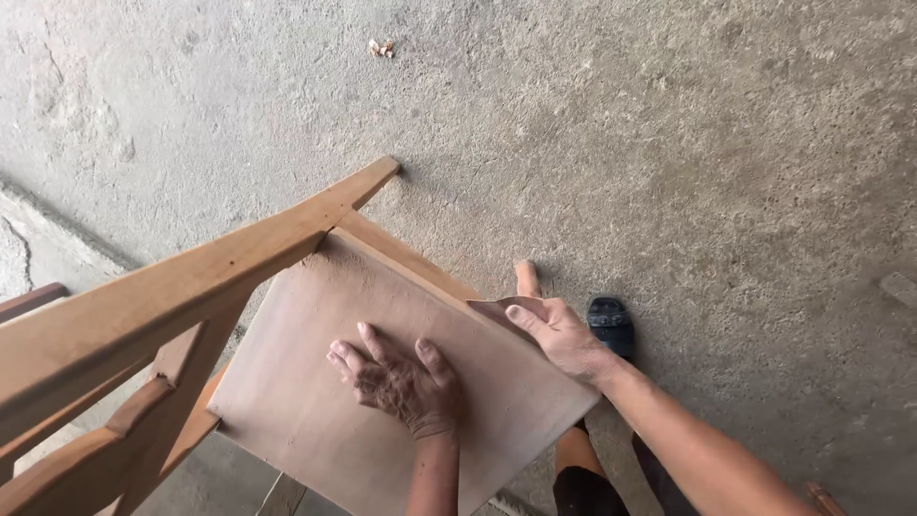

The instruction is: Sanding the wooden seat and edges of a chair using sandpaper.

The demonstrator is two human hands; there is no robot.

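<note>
I'm seeing left hand (401, 385) pressing flat, fingers spread, on the chair seat (315, 401), right hand (557, 334) pinching sandpaper (499, 311) at its edge; tilted chair (143, 315) risks sliding on concrete floor (669, 143).

only one view is given, taken from a camera worn on the head. it is aimed steeply downward, almost straight at the concrete floor (669, 143), so little depth is seen beyond it. the wooden chair (172, 306) is seen from above and close by, its seat panel (315, 382) filling the lower middle of the frame. the left hand (401, 382) and right hand (559, 334) are seen entering from the bottom edge, near the lens. a sandalled foot (611, 325) is seen directly below. no second view is shared.
</note>
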